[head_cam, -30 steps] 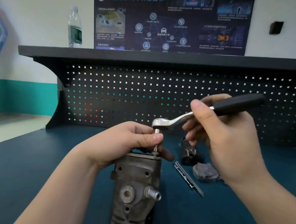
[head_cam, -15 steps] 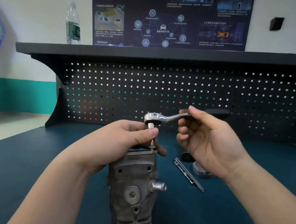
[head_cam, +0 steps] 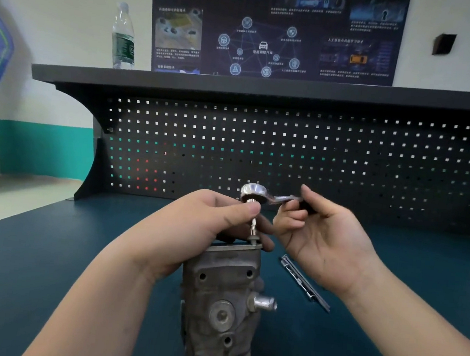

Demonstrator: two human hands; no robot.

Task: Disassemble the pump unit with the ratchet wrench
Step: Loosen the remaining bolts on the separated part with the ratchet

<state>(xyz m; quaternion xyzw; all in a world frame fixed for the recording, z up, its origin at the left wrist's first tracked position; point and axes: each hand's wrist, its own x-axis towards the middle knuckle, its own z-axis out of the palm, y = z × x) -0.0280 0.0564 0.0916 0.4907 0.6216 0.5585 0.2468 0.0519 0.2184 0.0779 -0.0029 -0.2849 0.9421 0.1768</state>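
The grey cast-metal pump unit (head_cam: pixel 222 300) stands upright on the blue bench at the bottom centre, with a short pipe stub on its right side. A chrome ratchet wrench (head_cam: pixel 255 193) sits above its top plate, its bit pointing down onto a bolt (head_cam: pixel 253 238) at the top right corner. My left hand (head_cam: pixel 194 225) wraps over the top of the pump, thumb and fingers pinching the bit just under the ratchet head. My right hand (head_cam: pixel 317 231) holds the wrench's black handle, which is mostly hidden behind the fingers.
A thin metal extension bar (head_cam: pixel 304 282) lies on the blue bench (head_cam: pixel 48 260) just right of the pump. The black pegboard (head_cam: pixel 287 154) and its shelf close off the back; a water bottle (head_cam: pixel 123 38) stands on the shelf at left.
My right hand has swung the wrench handle away and to the left, so the handle now points away behind my fingers. My left hand has stayed on the bit and the pump.
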